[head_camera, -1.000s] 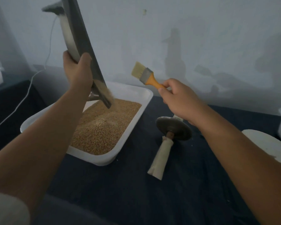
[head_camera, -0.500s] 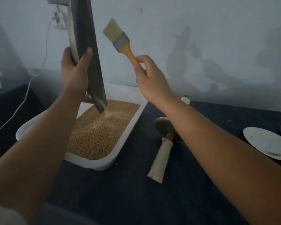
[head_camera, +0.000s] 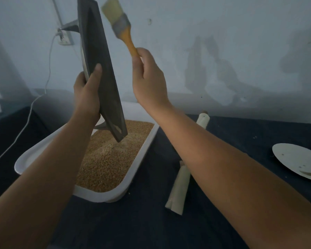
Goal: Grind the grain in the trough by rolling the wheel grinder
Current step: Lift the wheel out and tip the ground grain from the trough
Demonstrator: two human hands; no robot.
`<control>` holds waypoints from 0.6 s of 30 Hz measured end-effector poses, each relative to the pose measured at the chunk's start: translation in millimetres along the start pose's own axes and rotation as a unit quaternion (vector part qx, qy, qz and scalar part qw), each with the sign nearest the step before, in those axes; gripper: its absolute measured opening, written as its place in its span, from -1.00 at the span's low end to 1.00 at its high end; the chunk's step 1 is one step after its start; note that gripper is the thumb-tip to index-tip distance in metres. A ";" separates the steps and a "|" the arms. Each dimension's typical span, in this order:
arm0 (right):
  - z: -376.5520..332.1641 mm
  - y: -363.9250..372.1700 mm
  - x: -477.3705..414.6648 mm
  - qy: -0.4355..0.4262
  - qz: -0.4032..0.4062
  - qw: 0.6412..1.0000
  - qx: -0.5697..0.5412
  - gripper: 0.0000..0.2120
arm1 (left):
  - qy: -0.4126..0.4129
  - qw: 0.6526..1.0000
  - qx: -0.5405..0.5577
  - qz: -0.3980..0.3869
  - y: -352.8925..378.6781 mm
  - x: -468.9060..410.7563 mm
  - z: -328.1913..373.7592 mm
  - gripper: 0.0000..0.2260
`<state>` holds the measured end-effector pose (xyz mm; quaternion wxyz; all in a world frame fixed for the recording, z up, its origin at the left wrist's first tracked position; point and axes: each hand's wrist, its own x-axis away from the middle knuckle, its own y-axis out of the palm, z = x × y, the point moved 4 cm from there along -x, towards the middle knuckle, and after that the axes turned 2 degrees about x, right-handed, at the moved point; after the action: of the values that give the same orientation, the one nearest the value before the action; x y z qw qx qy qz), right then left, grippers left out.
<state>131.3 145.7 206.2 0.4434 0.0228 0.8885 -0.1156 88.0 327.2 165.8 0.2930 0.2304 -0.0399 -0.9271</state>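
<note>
The trough (head_camera: 99, 69) is up off the table, tipped almost on end over a white tray (head_camera: 133, 169) that sits on a dark blue cloth (head_camera: 151, 221). Behind it I see a pale, stained wall (head_camera: 223, 42) with a socket (head_camera: 64, 38) and a white cable (head_camera: 25, 123) trailing down to the left. A white plate (head_camera: 294, 160) lies on the cloth at the far right. The trough is long, narrow and dark grey. Its lower end hangs over the golden grain (head_camera: 108, 162) filling the tray, where a paler patch shows. My left hand (head_camera: 87, 94) grips its edge, thumb on the inner face. My right hand (head_camera: 149, 78) holds an orange-handled brush (head_camera: 121, 27) raised beside the trough's upper part. The wheel grinder (head_camera: 180, 191) lies on the cloth right of the tray, its wheel hidden by my forearm.
</note>
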 end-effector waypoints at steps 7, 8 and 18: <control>-17.5 14.4 -3.9 -0.037 -0.215 0.973 0.078 -0.75 | 0.007 1.000 -0.011 -0.004 4.7 3.9 4.3 -0.41; -14.4 11.8 -1.1 -0.046 -0.255 0.961 0.100 -0.76 | 0.008 1.000 -0.010 -0.001 4.4 3.8 5.1 -0.42; -21.4 -26.1 -30.3 -0.031 -0.166 0.980 0.106 -0.75 | 0.017 0.999 -0.036 -0.009 4.8 2.4 0.8 -0.46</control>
<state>129.2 127.1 247.5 0.4403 -0.0813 0.8486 -0.2817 88.4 321.8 166.5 0.2929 0.2363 0.0006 -0.9265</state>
